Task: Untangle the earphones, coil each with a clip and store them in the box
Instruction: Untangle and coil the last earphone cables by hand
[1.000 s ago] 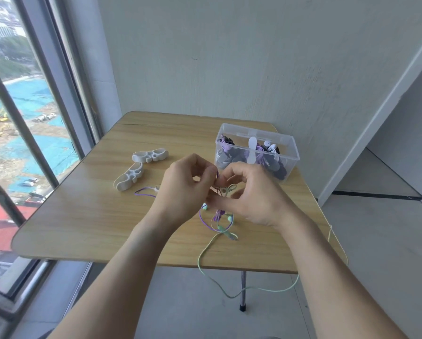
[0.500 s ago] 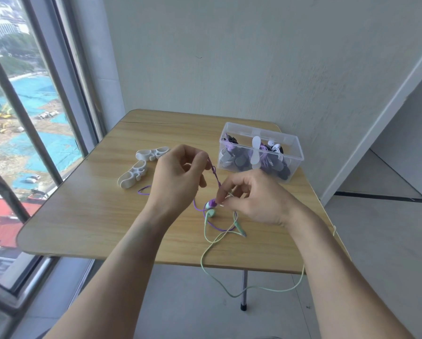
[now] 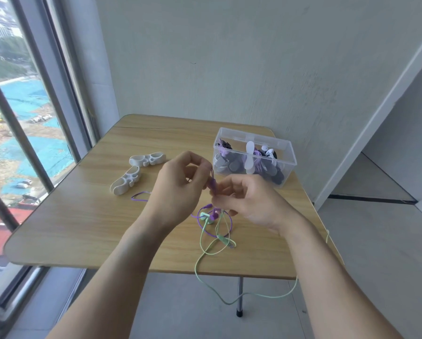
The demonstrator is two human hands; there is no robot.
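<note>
A purple earphone cable (image 3: 139, 197) and a mint green earphone cable (image 3: 206, 245) lie tangled together near the front of the wooden table (image 3: 77, 226). My left hand (image 3: 180, 189) pinches the purple cable and lifts it above the tangle. My right hand (image 3: 247, 199) pinches cable strands just right of it, the fingertips nearly meeting. The green cable hangs in a long loop off the table's front edge. Two white clips (image 3: 125, 182) lie at the left. The clear plastic box (image 3: 289, 152) stands at the back right with coiled earphones inside.
A window with a dark frame (image 3: 14, 123) runs along the left side of the table. A grey wall stands behind it. The table's single visible leg (image 3: 239, 297) stands on the grey floor below the front edge.
Both hands rose from the tabletop and drew close together again. The purple and green earbuds now hang below the hands, with more cable lifted off the table.
</note>
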